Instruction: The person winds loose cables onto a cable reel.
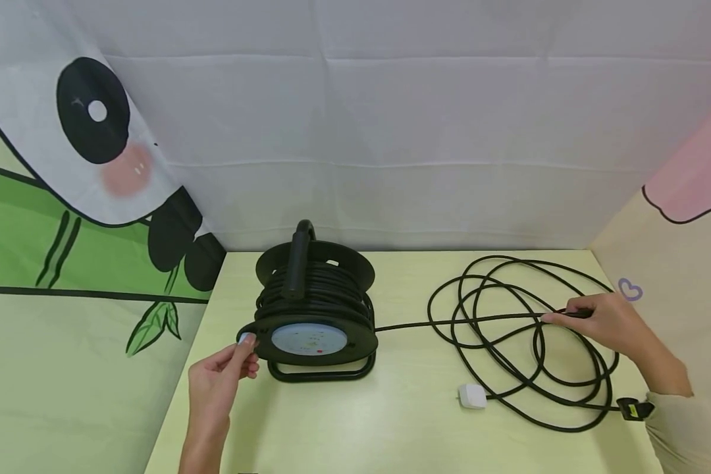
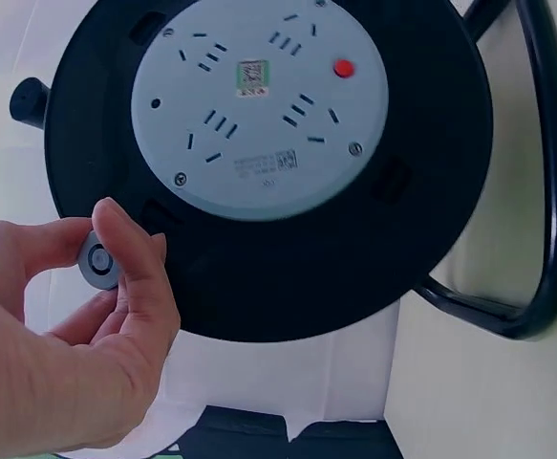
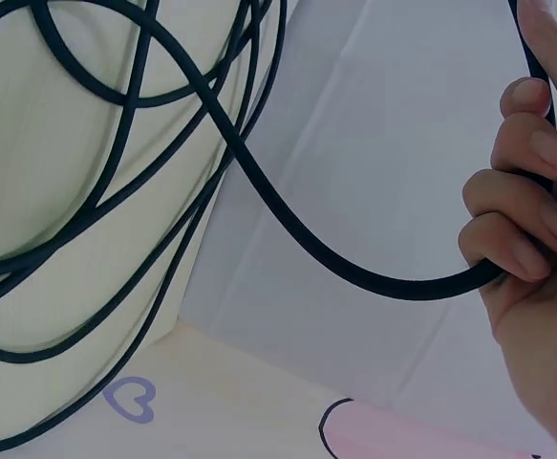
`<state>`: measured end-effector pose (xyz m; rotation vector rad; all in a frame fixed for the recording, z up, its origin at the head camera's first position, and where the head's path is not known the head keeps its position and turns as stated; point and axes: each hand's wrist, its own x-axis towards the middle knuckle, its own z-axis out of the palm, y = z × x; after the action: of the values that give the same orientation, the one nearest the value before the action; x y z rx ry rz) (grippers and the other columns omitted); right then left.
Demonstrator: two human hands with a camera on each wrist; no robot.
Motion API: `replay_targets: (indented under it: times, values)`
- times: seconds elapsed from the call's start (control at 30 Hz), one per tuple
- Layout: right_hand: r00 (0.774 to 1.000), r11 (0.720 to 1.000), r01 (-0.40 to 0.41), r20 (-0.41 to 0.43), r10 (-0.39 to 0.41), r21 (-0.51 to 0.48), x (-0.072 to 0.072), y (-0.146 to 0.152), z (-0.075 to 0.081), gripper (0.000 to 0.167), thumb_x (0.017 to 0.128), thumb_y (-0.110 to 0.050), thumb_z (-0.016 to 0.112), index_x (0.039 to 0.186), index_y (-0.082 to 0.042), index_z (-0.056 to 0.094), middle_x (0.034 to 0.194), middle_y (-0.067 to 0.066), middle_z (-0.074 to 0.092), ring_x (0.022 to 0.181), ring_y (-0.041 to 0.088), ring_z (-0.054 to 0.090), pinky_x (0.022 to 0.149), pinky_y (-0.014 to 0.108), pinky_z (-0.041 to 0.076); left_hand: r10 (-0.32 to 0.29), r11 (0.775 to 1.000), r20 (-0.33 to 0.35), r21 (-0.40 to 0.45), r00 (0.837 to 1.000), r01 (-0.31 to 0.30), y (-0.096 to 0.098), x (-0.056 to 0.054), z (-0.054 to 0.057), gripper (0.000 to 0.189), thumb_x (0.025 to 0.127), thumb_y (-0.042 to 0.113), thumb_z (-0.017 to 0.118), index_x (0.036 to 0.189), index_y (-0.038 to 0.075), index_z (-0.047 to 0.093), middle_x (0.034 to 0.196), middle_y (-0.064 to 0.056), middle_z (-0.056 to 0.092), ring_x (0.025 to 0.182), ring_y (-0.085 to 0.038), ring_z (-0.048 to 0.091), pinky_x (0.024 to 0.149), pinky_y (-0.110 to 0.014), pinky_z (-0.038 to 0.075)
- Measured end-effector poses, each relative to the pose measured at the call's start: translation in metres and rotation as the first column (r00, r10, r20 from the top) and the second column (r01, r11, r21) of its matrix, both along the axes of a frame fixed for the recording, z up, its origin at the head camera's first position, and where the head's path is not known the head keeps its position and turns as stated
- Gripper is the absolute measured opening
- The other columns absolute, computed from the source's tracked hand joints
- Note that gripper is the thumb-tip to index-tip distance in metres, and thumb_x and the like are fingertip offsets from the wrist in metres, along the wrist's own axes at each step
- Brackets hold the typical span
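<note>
A black extension cord reel (image 1: 316, 303) stands on its tube frame at the left of the table, its round grey socket panel (image 2: 259, 115) facing the front. My left hand (image 1: 225, 372) pinches the reel's small grey crank knob (image 2: 98, 260) between thumb and fingers at the disc's left edge. From the drum's right side, black cable (image 1: 403, 326) runs out to my right hand (image 1: 604, 322), whose fingers curl round it above the loose coils. In the right wrist view the cable (image 3: 412, 289) leaves the fist in a hanging bend toward the coils.
Loose cable loops (image 1: 492, 359) spread over the right part of the table (image 1: 355, 428). A white plug (image 1: 473, 396) lies at their front left. A black strap piece (image 1: 635, 409) is at the right wrist. Printed cloth (image 1: 421, 131) hangs behind the table.
</note>
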<state>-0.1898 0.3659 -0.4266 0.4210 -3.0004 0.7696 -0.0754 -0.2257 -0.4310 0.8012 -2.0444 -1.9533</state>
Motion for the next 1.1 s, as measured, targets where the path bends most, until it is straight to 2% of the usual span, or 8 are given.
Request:
replay_targets:
  times: [0.2,0.43,0.57,0.83,1.1]
  values:
    - [0.997,0.998,-0.067,-0.04,0.067,0.012,-0.001,-0.012,-0.007,0.046,0.087,-0.035,0.084,0.06,-0.025,0.048,0.057,-0.014,0.025,0.052,0.001,0.021,0.051,0.023,0.02,-0.005,0.999,-0.04,0.034,0.999,0.007,0.008,-0.001,0.008,0.035,0.095,0.02,0.077,0.103,-0.013,0.074,0.068,-0.005,0.07,0.058,-0.013,0.065,0.058,-0.025,0.059]
    - [0.995,0.998,-0.065,0.074,0.066,-0.018,-0.002,-0.025,-0.011,0.047,0.092,-0.04,0.079,0.061,-0.021,0.048,0.057,-0.013,0.029,0.053,0.003,0.024,0.052,0.024,0.022,-0.028,0.999,-0.056,0.016,0.998,0.029,0.021,-0.001,0.02,0.039,0.095,0.023,0.077,0.106,-0.015,0.072,0.068,-0.002,0.07,0.058,-0.013,0.065,0.058,-0.024,0.059]
    - [0.992,0.994,-0.101,0.073,0.103,-0.035,-0.004,-0.033,-0.015,0.044,0.092,-0.038,0.079,0.061,-0.022,0.052,0.057,-0.015,0.031,0.052,0.003,0.027,0.051,0.023,0.025,-0.043,0.999,-0.06,-0.006,0.997,0.042,0.028,-0.001,0.027,0.04,0.094,0.023,0.078,0.104,-0.015,0.071,0.068,-0.002,0.069,0.056,-0.013,0.064,0.059,-0.024,0.059]
    - [0.978,0.981,-0.165,0.115,0.176,-0.101,-0.003,-0.05,-0.02,0.04,0.093,-0.034,0.078,0.064,-0.023,0.054,0.057,-0.016,0.032,0.053,0.001,0.028,0.05,0.022,0.027,-0.111,0.992,-0.11,-0.066,0.988,0.104,0.042,-0.002,0.032,0.032,0.094,0.016,0.078,0.098,-0.015,0.072,0.069,-0.011,0.069,0.055,-0.014,0.064,0.057,-0.024,0.059]
    - [0.967,0.969,-0.21,0.121,0.226,-0.128,-0.002,-0.063,-0.025,0.039,0.094,-0.033,0.077,0.064,-0.024,0.054,0.057,-0.016,0.032,0.053,0.0,0.028,0.051,0.021,0.027,-0.203,0.974,-0.127,-0.123,0.971,0.188,0.054,-0.004,0.034,0.026,0.094,0.016,0.078,0.097,-0.01,0.075,0.07,-0.007,0.07,0.057,-0.015,0.066,0.061,-0.029,0.062]
